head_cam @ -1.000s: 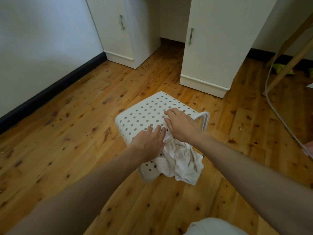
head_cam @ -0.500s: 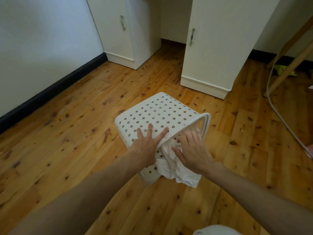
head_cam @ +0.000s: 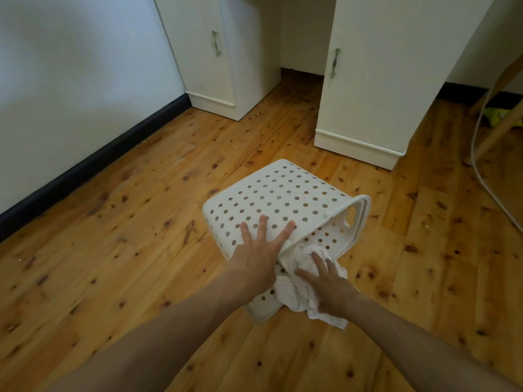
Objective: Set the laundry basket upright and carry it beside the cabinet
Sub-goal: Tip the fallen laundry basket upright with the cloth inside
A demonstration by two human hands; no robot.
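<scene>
A white perforated laundry basket point(head_cam: 283, 193) lies on its side on the wooden floor, its open mouth facing me and to the right. White cloth point(head_cam: 300, 281) spills out of the mouth onto the floor. My left hand point(head_cam: 260, 250) rests flat with spread fingers on the basket's upper wall near the rim. My right hand point(head_cam: 328, 284) presses flat on the cloth at the mouth, fingers pointing into the basket. A white cabinet point(head_cam: 396, 80) stands just beyond the basket.
A second white cabinet point(head_cam: 215, 52) stands at the back left by the wall with its dark skirting point(head_cam: 85, 171). Wooden legs point(head_cam: 503, 128) and a white cable point(head_cam: 481, 171) are at the right. Bare floorboards point(head_cam: 113, 250) spread to the left.
My right hand has come off the basket's top wall and moved down onto the cloth at the mouth. My left hand has spread flat on the wall. The basket still lies on its side.
</scene>
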